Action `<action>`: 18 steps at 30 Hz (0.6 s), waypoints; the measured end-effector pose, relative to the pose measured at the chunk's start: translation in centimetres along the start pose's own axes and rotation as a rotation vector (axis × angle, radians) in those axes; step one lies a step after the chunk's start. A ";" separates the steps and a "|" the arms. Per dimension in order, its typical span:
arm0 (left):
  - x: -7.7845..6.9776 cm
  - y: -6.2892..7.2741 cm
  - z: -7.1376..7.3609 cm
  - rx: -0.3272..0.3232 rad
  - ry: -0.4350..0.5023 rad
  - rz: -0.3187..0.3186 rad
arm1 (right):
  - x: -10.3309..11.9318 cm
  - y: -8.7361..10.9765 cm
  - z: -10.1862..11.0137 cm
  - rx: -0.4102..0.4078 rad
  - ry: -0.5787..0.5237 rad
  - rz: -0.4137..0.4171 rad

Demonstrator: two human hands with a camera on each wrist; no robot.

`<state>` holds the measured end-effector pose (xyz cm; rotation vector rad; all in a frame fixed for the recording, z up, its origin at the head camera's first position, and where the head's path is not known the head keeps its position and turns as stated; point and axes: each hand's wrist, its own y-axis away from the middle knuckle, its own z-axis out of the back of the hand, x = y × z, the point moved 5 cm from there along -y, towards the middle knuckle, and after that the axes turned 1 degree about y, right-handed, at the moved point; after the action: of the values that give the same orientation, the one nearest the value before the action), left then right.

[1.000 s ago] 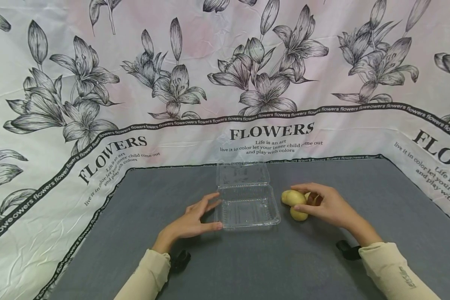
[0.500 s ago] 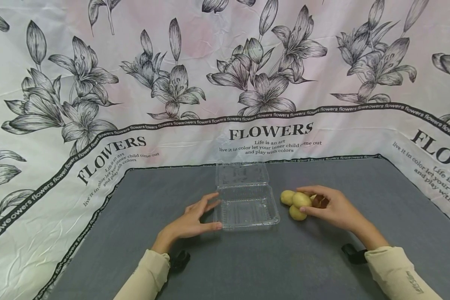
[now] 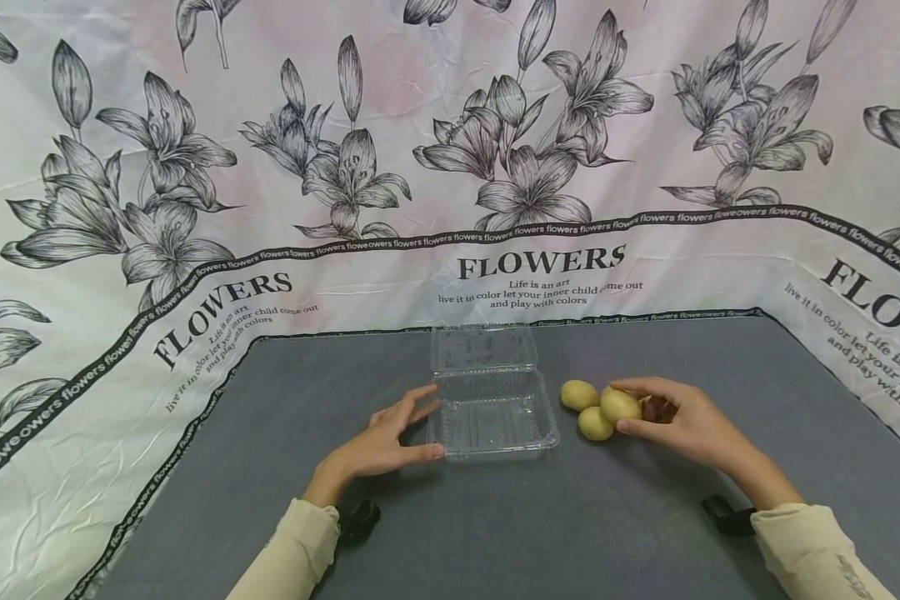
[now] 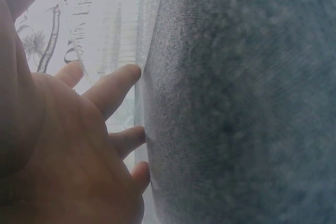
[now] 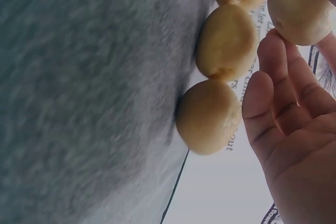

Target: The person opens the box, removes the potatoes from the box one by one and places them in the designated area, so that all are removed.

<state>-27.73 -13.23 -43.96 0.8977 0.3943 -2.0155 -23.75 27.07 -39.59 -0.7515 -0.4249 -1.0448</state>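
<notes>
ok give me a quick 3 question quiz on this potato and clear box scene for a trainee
1. True or false: the clear plastic box has its lid open.
2. Which hand pinches a potato?
A. the left hand
B. the right hand
C. both hands
3. Fill in: the left hand rests with straight fingers against the box's ____ side, as the head view shows it.

Key
1. True: the lid stands open behind the tray, which holds nothing.
2. B: the right hand pinches it between thumb and fingers, just above the grey table, with two more potatoes beside it in the head view.
3. left
</notes>
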 end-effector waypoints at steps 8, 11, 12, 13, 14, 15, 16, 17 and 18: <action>-0.1 0.1 0.0 0.000 0.004 -0.003 | -0.8 0.9 0.2 0.010 0.005 0.019; 0.0 0.1 0.0 0.000 0.003 -0.005 | -0.9 1.2 0.2 0.018 0.010 0.026; 0.0 0.1 0.0 0.001 0.004 -0.005 | -1.0 1.3 0.2 0.022 0.014 0.024; 0.0 0.1 0.0 0.001 0.004 -0.005 | -1.0 1.4 0.2 0.026 0.019 0.021; 0.0 0.1 0.0 0.002 0.004 -0.004 | -1.1 1.5 0.2 0.031 0.022 0.016; 0.0 0.1 0.0 0.002 0.003 -0.003 | -1.2 1.6 0.3 0.035 0.024 0.011; 0.0 0.1 0.0 0.002 0.005 -0.003 | -1.2 1.7 0.3 0.040 0.027 0.006; 0.0 0.1 0.0 0.001 0.004 -0.003 | -1.3 1.7 0.3 0.045 0.030 0.001; 0.0 0.1 0.0 0.000 0.003 -0.002 | -1.3 1.7 0.3 0.049 0.034 -0.002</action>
<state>-27.66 -13.25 -43.91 0.9006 0.3971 -2.0161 -22.82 28.63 -40.82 -0.6884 -0.4204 -1.0441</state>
